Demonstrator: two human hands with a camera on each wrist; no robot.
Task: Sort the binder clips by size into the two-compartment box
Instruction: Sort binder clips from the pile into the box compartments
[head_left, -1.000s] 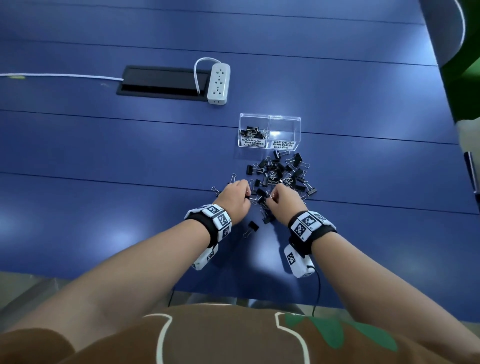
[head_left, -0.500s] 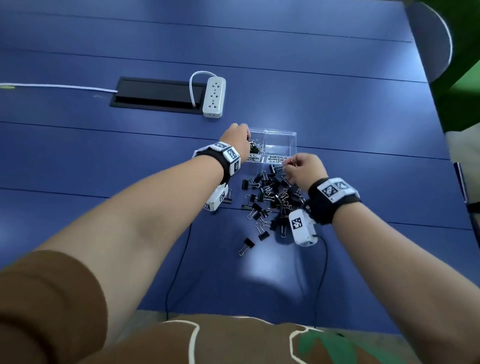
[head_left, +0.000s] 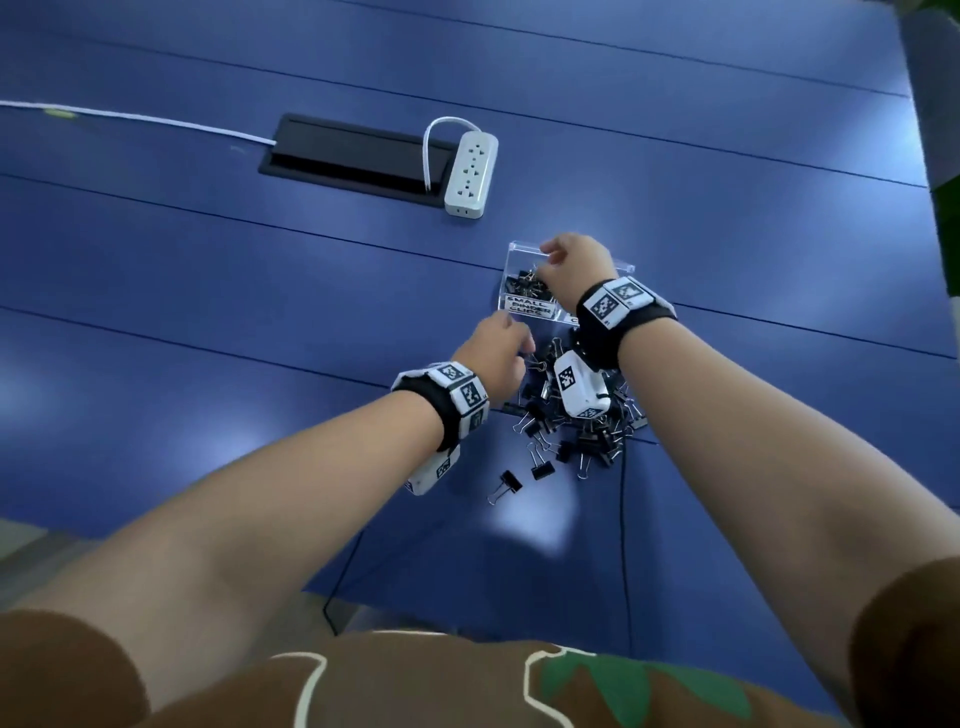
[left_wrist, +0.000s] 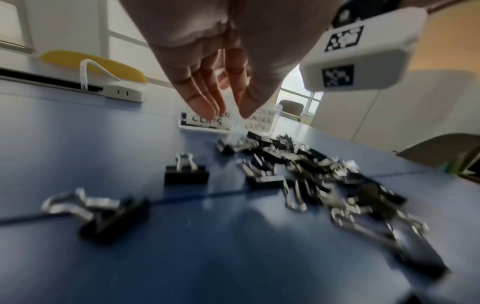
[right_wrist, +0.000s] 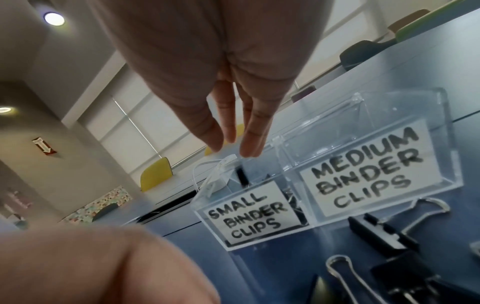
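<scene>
A clear two-compartment box (head_left: 522, 247) stands beyond a pile of black binder clips (head_left: 597, 436). Its left half, labelled SMALL BINDER CLIPS (right_wrist: 249, 216), holds several small clips (head_left: 522, 283); the MEDIUM half (right_wrist: 363, 115) looks empty. My right hand (head_left: 543, 265) hovers over the small half, its fingers (right_wrist: 249, 144) straight down and holding nothing, with a dark clip (right_wrist: 240, 174) just below them. My left hand (head_left: 522, 343) hangs open, empty, just in front of the box at the pile's left edge (left_wrist: 226, 113).
A white power strip (head_left: 470, 174) and a black cable hatch (head_left: 353, 156) lie behind the box to the left. Two stray clips (head_left: 511, 483) sit nearest me. Larger clips (right_wrist: 384, 232) lie right in front of the box. Thin black wrist-camera cables run off the table's near edge.
My left hand has drawn back from the small compartment to the pile's edge. My right hand has gone forward from the pile to above the small compartment, and its fingers now hang straight.
</scene>
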